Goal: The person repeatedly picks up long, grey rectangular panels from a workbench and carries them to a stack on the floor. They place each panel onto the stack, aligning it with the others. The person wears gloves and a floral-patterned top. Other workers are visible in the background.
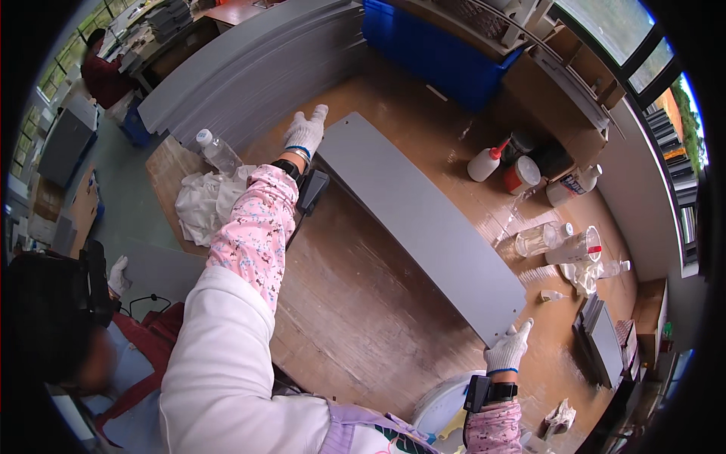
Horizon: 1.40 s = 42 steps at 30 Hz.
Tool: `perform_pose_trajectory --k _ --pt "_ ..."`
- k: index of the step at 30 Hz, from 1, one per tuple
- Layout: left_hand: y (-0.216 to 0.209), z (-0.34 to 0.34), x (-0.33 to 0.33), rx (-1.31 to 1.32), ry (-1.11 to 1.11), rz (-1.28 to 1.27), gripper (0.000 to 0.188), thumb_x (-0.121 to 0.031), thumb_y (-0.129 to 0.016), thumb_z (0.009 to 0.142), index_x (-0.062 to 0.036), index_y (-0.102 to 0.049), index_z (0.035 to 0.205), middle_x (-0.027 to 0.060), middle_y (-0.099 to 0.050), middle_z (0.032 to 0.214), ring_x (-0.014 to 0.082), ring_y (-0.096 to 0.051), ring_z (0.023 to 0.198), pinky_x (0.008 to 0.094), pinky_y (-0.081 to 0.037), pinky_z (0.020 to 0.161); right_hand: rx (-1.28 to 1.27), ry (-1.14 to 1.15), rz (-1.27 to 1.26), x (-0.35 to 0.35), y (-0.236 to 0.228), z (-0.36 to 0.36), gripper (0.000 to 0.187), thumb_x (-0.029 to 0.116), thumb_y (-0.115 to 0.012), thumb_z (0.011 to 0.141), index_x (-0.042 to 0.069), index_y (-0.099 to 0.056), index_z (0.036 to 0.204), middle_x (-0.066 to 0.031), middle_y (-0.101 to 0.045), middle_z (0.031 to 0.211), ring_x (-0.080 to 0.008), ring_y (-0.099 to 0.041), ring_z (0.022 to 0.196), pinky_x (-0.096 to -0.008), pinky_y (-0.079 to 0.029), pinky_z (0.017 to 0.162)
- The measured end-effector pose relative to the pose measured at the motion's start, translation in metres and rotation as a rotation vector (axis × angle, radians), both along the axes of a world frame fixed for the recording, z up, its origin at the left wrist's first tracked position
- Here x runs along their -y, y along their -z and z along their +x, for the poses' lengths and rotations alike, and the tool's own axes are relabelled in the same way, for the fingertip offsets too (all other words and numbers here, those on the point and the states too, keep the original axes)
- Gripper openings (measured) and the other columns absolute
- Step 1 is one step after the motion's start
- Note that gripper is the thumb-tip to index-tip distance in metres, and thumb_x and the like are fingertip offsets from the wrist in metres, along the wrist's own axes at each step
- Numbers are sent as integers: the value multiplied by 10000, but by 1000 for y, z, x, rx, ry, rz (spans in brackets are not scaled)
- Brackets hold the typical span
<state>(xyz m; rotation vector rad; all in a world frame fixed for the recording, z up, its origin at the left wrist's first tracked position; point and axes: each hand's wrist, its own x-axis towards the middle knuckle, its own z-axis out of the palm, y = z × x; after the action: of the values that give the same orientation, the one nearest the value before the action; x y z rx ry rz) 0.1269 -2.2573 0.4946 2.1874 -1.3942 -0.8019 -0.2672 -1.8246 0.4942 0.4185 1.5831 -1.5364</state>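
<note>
Seen from the middle of the brown wooden table (363, 310), with its worn and scuffed top, a tall stack of grey flat sheets (242, 72) stands at 11 o'clock and a blue plastic bin (439, 57) just past 12. Toward 2 o'clock are a brown cardboard box (556, 102), a white squeeze bottle with a red nozzle (482, 165) and a dark-framed window (609, 30). Clear plastic cups (538, 239) lie at 3 o'clock, and a small pile of narrow grey boards (601, 344) at 4. A clear plastic bottle (219, 155) and a crumpled white cloth (203, 204) sit near 10 o'clock. Beyond the table, a person in dark red and light blue (140, 359) is at 8 o'clock, and another in dark red (106, 79) is farther off at 10.

The long grey rectangular panel (423, 227) is smooth, matt and plain, with small dark holes near its ends. It runs slantwise over the table from 11 o'clock to 4; whether it rests flat or is slightly raised cannot be told.

From the panel's own middle, the left hand (305, 135), in a white knitted glove, is at its 10 o'clock end, and the right hand (507, 352), gloved alike, at its 5 o'clock corner. The panel spans the space between them. I cannot tell whether either hand's fingers are clamped on it or only rest against it.
</note>
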Motion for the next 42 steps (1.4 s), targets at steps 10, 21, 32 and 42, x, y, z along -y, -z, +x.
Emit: perform_pose_trajectory --k 10,21,32,42 --pt "-20 -138 -199 -1026 -285 428 975 -644 -660 791 -121 -254 1506 136 -197 1579 418 -226 1422 686 -185 1091 -372 51 -220 -18 -74 42 606 355 -580 959 -36 -402 1387 -234 -412 1419 -364 -421 1307 -448 -300 1115" --pt "-10 -241 -296 -1573 -188 681 734 -615 -522 906 -189 -289 1456 108 -335 1496 446 -330 1362 748 -186 1051 22 -8 -366 -173 -91 122 451 326 -529 991 -53 -488 1232 -223 -529 1238 -368 -510 1197 -475 -393 1053" --pt "-45 -185 -468 -1513 -147 607 1079 -697 -597 805 -204 23 1538 250 -1 1581 520 -59 1425 639 -196 1116 271 -407 -414 -328 -89 110 485 326 -534 974 -74 -492 1245 -229 -562 1203 -373 -556 1126 -480 -450 988" --pt "2 35 -763 -1374 69 604 465 -533 -508 958 -85 -558 1074 42 -602 916 159 -573 772 286 -481 630 675 -959 -309 -427 -30 105 367 418 -562 938 53 -575 968 -96 -594 950 -251 -583 914 -366 -477 829"
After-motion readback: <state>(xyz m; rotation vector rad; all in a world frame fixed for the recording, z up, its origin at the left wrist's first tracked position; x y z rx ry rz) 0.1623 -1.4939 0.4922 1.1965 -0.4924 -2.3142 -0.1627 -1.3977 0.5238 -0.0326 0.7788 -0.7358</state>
